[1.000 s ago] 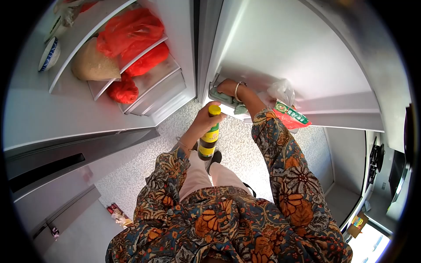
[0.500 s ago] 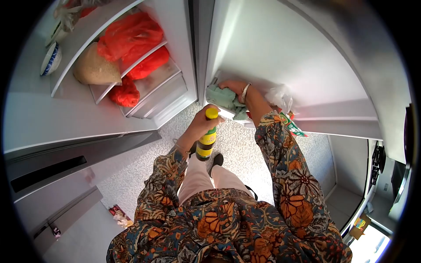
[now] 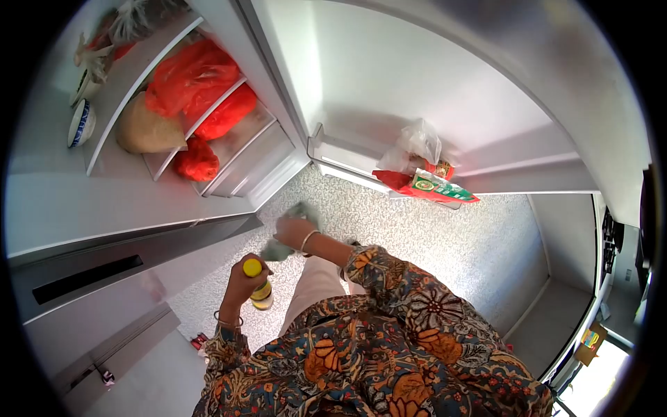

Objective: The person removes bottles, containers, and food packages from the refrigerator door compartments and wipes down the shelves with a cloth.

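Note:
My left hand (image 3: pixel 240 279) is wrapped round a bottle (image 3: pixel 262 295) with a yellow cap and a yellow label, low over the floor near my legs. Just above and to its right, my right hand (image 3: pixel 296 233) is closed on a grey-green cloth (image 3: pixel 278 251), whose ends hang out on both sides of the fist. The cloth and fingers are slightly blurred. Both hands are outside the open fridge, apart from the door shelf (image 3: pixel 347 165).
On the door shelf lie a clear plastic bag (image 3: pixel 422 141) and a red and green packet (image 3: pixel 434 186). Fridge shelves at the left hold red bags (image 3: pixel 191 76), a tan bag (image 3: pixel 146 125) and a blue-white bowl (image 3: pixel 82 124). A dark drawer handle recess (image 3: pixel 87 279) is below.
My right hand has come out of the door shelf with the cloth and moved left and down towards my body. My left hand has carried the bottle down and to the left.

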`<state>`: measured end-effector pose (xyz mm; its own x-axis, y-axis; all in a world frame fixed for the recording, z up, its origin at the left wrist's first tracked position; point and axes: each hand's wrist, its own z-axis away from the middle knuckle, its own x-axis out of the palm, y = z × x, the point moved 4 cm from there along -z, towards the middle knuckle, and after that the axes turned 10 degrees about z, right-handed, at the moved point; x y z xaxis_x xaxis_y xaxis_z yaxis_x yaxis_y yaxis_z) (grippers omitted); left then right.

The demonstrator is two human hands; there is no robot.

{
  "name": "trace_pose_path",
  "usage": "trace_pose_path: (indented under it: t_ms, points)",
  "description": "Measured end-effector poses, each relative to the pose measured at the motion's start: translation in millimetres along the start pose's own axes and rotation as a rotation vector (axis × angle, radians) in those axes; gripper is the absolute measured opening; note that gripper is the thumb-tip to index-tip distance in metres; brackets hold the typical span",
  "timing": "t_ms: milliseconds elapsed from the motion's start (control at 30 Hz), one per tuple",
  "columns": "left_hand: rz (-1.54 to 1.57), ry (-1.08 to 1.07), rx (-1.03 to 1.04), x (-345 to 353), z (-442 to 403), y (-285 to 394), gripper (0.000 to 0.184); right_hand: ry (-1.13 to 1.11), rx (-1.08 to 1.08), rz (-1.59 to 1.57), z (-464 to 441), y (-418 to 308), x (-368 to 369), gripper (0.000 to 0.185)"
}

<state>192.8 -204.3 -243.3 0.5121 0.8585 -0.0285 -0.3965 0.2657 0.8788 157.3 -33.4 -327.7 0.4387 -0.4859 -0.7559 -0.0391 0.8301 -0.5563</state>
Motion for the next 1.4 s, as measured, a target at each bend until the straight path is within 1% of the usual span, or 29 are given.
trace_pose_path:
  t_ms: [67,133,200,233,300,367,433,533,633,733,833,933,1033,1133,1233,1333,1400]
  points:
    - [-0.033,0.012,-0.04,-5.4,13.9,-5.4,0.009,-0.04,0.099,-0.19,24.0,6.4,-8.3,0.033]
    - [0.036,0.046,-0.072,-8.1,21.3,-5.9,0.009,0.079,-0.072,-0.236,26.7,15.3,-11.4,0.034]
    - [0.12,0.085,-0.079,-11.7,25.3,-10.5,0.009,0.114,-0.098,-0.552,40.6,31.8,-35.0,0.031]
    - [0.153,0.088,-0.074,-12.2,25.6,-11.9,0.008,0.085,-0.034,-0.846,61.4,30.4,-79.3,0.027]
    - [0.217,0.089,-0.068,-13.7,24.9,-13.6,0.008,0.124,0.017,-1.089,78.4,46.4,-126.5,0.028]
    - [0.219,0.067,-0.072,-11.7,20.0,-13.7,0.007,0.243,0.004,-1.418,100.3,49.8,-179.3,0.028]
    - [0.226,0.04,-0.062,-10.2,15.2,-14.3,0.007,0.55,0.102,-0.902,113.1,63.6,-231.3,0.037]
    - [0.234,-0.003,-0.043,-11.2,9.0,-13.9,0.008,1.102,0.123,-0.13,89.1,89.0,-235.6,0.044]
    - [0.239,-0.001,-0.036,-16.7,7.3,-17.0,0.008,0.826,0.29,-0.061,30.0,122.6,-198.0,0.052]
    - [0.191,0.018,-0.056,-24.4,10.1,-17.5,0.008,0.378,0.411,0.146,-11.8,129.1,-177.7,0.05]
    - [0.218,0.03,-0.086,-35.1,14.8,-24.9,0.008,0.34,0.41,0.318,-39.9,133.1,-168.9,0.053]
    - [0.214,0.035,-0.091,-41.5,19.5,-31.8,0.008,0.228,0.458,0.301,-44.0,130.2,-167.8,0.054]
    - [0.151,0.049,-0.065,-48.3,26.4,-37.7,0.008,0.165,0.382,0.196,-44.5,133.3,-173.3,0.055]
    - [0.206,0.074,-0.103,-53.3,30.6,-41.9,0.008,0.073,0.351,0.077,-37.3,126.0,-172.5,0.052]
    - [0.233,0.085,-0.127,-56.1,32.2,-42.3,0.008,-0.033,0.296,-0.095,-48.3,146.8,-167.0,0.052]
    - [0.229,0.07,-0.136,-54.0,29.4,-39.7,0.008,-0.221,0.069,0.093,-65.8,157.3,-161.1,0.041]
    - [0.215,0.052,-0.128,-52.1,27.6,-37.9,0.008,-0.285,-0.017,0.28,-77.4,155.8,-155.9,0.045]
